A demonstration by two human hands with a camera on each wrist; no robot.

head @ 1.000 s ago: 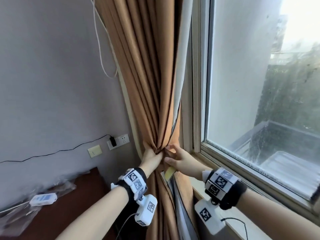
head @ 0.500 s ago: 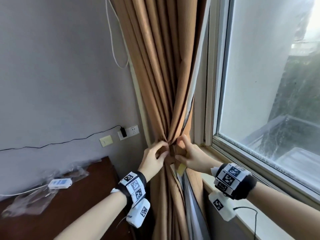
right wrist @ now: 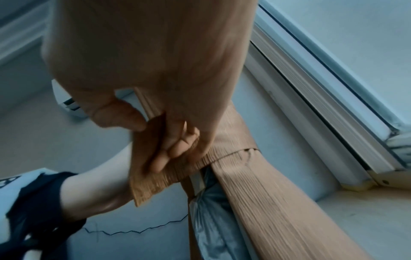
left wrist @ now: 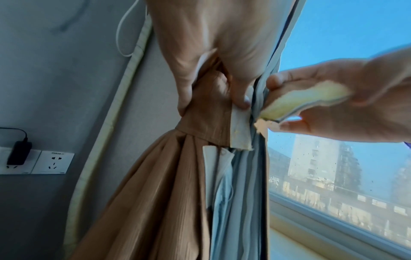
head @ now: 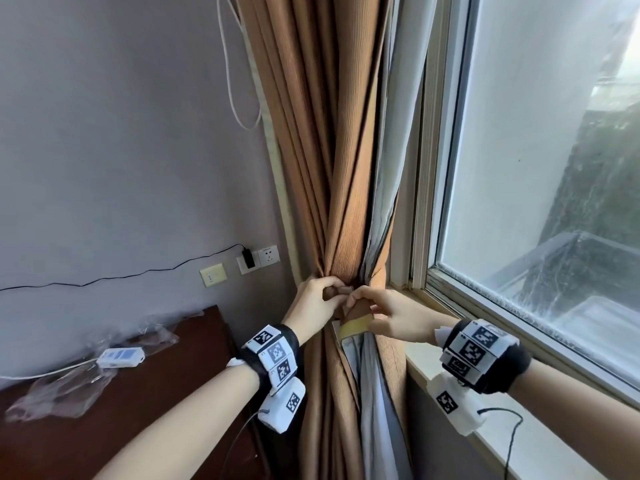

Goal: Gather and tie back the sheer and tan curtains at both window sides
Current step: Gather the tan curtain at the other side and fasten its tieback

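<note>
Tan curtain (head: 346,216) bunched vertically; tieback strap (left wrist: 213,112) pinned at its front by left hand (head: 313,301). Loose end (head: 355,328) pinched by right hand (head: 394,315), just right.

Ribbed matt tan curtain (head: 349,202) cloth, smooth grey sheer curtain (head: 384,209), glossy dark-wood table (head: 145,393).

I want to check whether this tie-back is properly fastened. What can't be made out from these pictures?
- Where the tie-back strap ends meet: covered by the left hand and right hand in the head view.
- The strap's path behind the tan curtain: hidden by the bundle in every view.
- The strap end's pale patch: blurred in the left wrist view.
- The curtain top: cut off by the frame edge.
</note>
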